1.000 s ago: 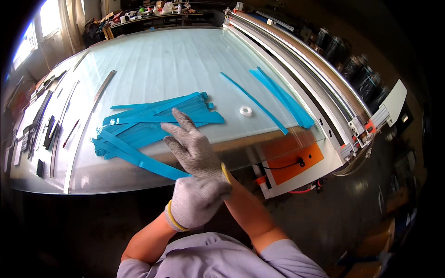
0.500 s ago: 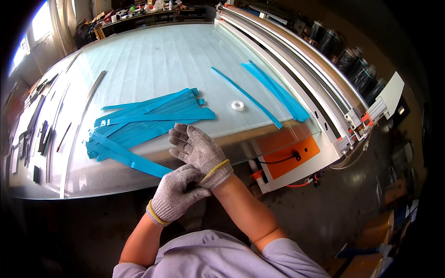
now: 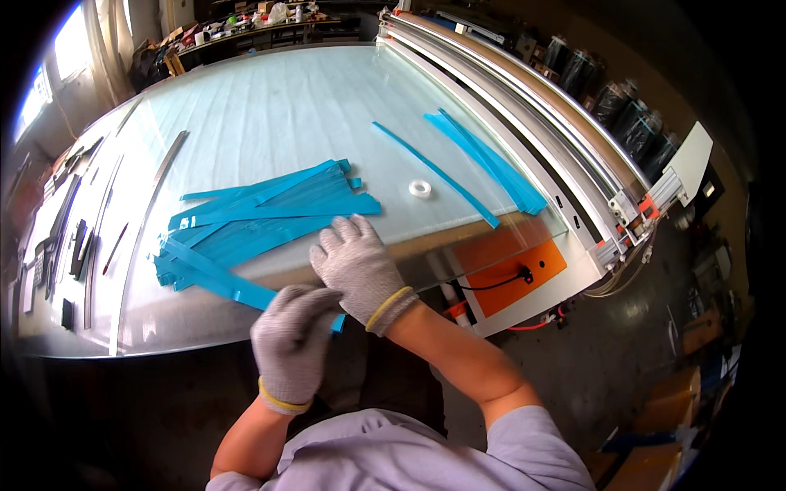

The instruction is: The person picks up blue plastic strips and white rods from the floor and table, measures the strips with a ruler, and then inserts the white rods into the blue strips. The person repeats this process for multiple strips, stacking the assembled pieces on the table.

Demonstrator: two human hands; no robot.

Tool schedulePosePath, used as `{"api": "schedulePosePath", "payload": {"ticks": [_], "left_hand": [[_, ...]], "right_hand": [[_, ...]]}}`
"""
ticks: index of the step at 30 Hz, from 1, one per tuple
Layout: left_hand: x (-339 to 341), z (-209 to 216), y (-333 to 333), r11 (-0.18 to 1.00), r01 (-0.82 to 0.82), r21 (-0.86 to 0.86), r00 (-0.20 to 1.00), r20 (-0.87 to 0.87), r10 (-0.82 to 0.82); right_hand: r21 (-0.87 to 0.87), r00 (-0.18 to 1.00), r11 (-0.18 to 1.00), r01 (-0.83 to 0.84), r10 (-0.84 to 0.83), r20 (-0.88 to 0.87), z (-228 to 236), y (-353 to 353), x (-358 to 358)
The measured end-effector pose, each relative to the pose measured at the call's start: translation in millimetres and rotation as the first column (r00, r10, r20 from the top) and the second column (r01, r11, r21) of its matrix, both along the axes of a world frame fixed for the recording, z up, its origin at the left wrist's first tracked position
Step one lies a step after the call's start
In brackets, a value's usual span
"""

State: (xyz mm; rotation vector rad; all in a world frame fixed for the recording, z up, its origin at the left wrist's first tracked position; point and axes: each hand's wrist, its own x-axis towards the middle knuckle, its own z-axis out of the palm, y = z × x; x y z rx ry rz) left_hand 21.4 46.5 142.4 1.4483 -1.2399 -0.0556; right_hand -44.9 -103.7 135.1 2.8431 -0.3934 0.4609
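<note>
Both my hands wear grey knitted gloves with yellow-trimmed cuffs. My left hand (image 3: 291, 342) is at the table's near edge, fingers curled toward my right glove. Whether anything is between those fingers is hidden. My right hand (image 3: 360, 266) reaches over the edge, palm down, fingers slightly bent and apart, holding nothing I can see. Just beyond its fingertips lies a pile of flat, glossy blue strips (image 3: 270, 214), crossing one another. One blue strip (image 3: 221, 281) slants from the pile toward me, passing behind my left hand; its end shows past that hand.
The glass-topped table (image 3: 278, 90) carries a white tape roll (image 3: 420, 189), a single blue strip (image 3: 434, 173) and a bundle of blue strips (image 3: 491, 164). Metal bars and dark pieces (image 3: 78, 245) lie at left. A long rail machine (image 3: 524, 123) borders the right side, beside an orange panel (image 3: 524, 278).
My left hand has drawn away from my right cuff, down and left. My right hand has turned palm down and shifted slightly. The blue strips stay put.
</note>
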Motion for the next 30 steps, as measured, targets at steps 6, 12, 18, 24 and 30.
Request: {"api": "schedulePosePath", "payload": {"ticks": [6, 12, 18, 24, 30], "left_hand": [[-20.9, 8.6, -17.4, 0.976, -0.126, 0.175, 0.887, 0.461, 0.032], [-18.6, 5.8, -25.8, 0.978, -0.097, 0.183, 0.969, 0.243, 0.050], [31.0, 9.7, -22.8, 0.948, -0.307, -0.081, 0.929, 0.192, 0.318], [96.0, -24.4, 29.7, 0.966, -0.220, 0.132, 0.885, 0.443, 0.141], [89.9, -51.3, 27.1, 0.928, -0.126, 0.351, 0.873, 0.483, -0.064]], "right_hand": [[-0.265, 0.984, 0.964, 0.013, -0.059, -0.166, -11.4, 1.0, 16.4], [-0.430, 0.994, 0.903, -0.013, -0.036, -0.106, -12.8, 0.4, 25.5], [-0.010, 0.987, 0.990, -0.143, 0.142, -0.075, 16.8, 6.3, 20.6], [0.940, 0.841, 0.254, -0.226, -0.436, 0.320, -38.7, 6.4, -70.7], [0.946, 0.871, -0.243, -0.213, -0.487, 0.071, -73.4, 43.5, -68.8]]}}
